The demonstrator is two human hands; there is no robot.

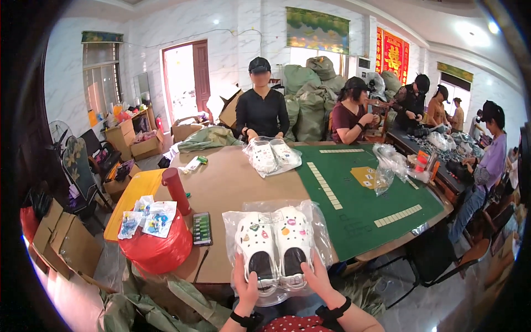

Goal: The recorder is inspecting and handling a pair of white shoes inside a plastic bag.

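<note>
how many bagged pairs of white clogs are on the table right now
2: one pair of white clogs at the near edge, held by both hands; another pair at the far edge. More may be hidden.

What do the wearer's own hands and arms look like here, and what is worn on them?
Both hands are bare, no gloves: left hand, right hand. Each wrist carries a black band. The forearms are uncovered, with no sleeve in view.

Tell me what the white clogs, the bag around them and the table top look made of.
White clogs: likely moulded foam or soft plastic, matt, with punched holes and small coloured charms. Bag: thin clear plastic film, glossy, wrinkled with glare. Table top: brown, flat and dull, probably cardboard or fibreboard; a green felt-like mat covers its right part. Left hand and right hand hold the bagged pair at the heels.
</note>
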